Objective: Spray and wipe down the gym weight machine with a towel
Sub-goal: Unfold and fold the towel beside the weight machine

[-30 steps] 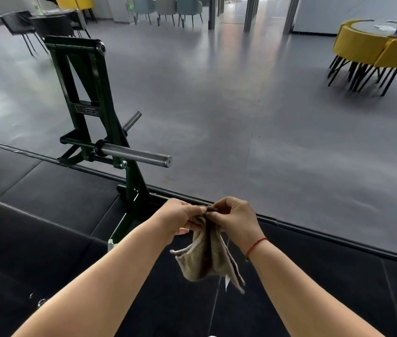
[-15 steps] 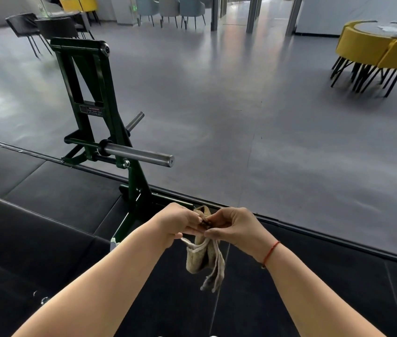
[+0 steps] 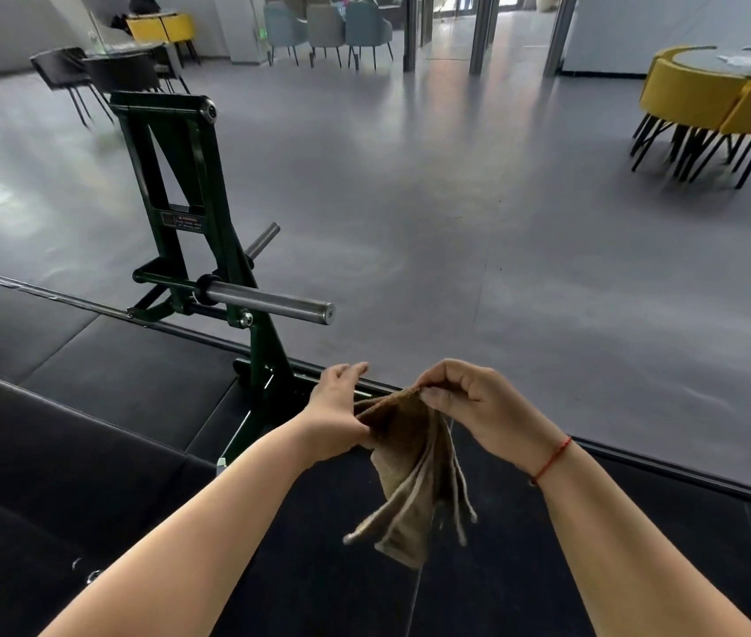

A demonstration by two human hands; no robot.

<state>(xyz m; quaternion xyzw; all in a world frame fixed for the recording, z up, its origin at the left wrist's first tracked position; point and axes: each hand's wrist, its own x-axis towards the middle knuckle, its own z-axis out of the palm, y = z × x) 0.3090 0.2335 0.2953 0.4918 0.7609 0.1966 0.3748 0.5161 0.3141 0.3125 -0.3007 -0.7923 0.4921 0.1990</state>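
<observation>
My right hand [image 3: 470,406] pinches the brown towel [image 3: 415,475] by its top edge so it hangs bunched, my left hand [image 3: 341,413], fingers loosely spread, steadies its side, and the green weight machine [image 3: 180,200] waits ahead-left.

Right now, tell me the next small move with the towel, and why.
Probably gather the towel into a flat pad. The right hand pinches its top edge, the left hand only touches its side, and its layers hang loose, away from the green machine frame.
</observation>
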